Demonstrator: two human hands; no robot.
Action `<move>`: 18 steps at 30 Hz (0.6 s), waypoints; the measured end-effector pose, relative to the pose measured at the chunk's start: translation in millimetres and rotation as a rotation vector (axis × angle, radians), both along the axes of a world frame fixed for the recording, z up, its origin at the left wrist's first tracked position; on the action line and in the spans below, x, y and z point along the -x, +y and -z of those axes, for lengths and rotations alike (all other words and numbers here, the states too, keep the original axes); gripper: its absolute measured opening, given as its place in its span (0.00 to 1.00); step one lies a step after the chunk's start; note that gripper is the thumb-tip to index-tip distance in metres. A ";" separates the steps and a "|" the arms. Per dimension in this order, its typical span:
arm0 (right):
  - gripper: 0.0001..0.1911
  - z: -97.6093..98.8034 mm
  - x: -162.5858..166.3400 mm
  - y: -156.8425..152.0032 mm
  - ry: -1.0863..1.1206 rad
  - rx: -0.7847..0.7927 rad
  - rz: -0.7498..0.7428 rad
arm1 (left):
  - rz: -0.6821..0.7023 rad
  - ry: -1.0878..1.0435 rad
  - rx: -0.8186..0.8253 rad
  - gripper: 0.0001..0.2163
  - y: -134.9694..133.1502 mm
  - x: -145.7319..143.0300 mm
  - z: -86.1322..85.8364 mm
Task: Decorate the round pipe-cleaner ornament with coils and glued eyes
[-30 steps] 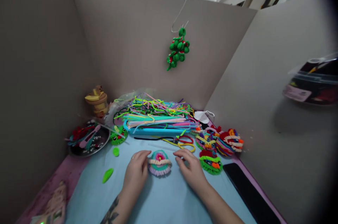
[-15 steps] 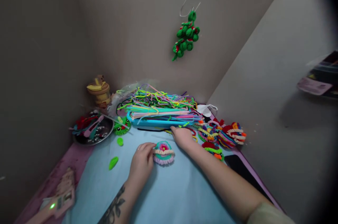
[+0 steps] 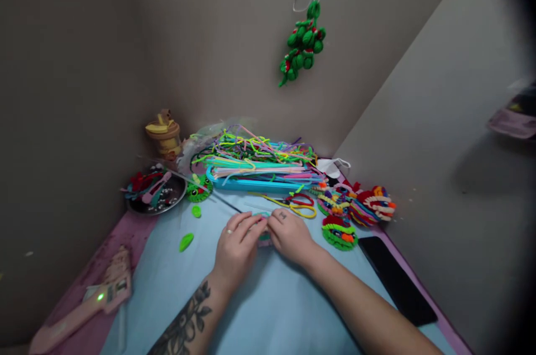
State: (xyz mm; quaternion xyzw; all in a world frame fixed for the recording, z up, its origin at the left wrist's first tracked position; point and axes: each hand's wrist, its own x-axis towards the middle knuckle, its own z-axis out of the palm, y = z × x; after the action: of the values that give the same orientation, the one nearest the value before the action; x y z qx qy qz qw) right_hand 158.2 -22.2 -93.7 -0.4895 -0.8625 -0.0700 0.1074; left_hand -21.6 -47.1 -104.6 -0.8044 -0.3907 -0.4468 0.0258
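Observation:
Both my hands meet over the small round pipe-cleaner piece [image 3: 264, 236] on the light blue mat [image 3: 268, 299]. My left hand [image 3: 237, 243] curls its fingers over the piece from the left. From the right my right hand [image 3: 290, 235] closes on it. Only a sliver of teal and pink shows between the fingers. A thin black rod [image 3: 231, 207] lies just beyond my hands.
A blue tray [image 3: 259, 184] piled with coloured pipe cleaners stands at the back. Finished colourful pieces [image 3: 355, 211] lie to the right, beside a black phone [image 3: 396, 279]. A metal dish [image 3: 157, 198], a green frog piece [image 3: 199, 190], a pink glue gun [image 3: 84, 305] and a hanging green ornament [image 3: 304, 42] surround the mat.
My right hand has come back from the pipe cleaner tray and closed on the round piece. Both hands now cover it. The view has tilted downward.

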 end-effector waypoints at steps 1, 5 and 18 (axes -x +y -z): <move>0.08 0.7 3.7 -7.2 0.051 -0.058 -0.059 | -0.008 0.045 -0.013 0.15 -1.9 -2.1 -0.7; 0.10 5.4 6.7 -24.8 0.334 -0.136 -0.108 | -0.013 0.119 0.039 0.11 -3.6 -6.0 1.3; 0.09 18.1 -14.8 -40.9 0.693 -0.118 0.024 | 0.043 0.074 0.084 0.07 -4.5 -14.7 1.5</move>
State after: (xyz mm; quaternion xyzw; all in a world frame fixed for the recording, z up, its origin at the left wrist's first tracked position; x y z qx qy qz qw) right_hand 173.0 -63.1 -111.7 -0.4871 -0.7636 0.0495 0.4210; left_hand -6.9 -51.6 -106.2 -0.8290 -0.3906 -0.4003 -0.0032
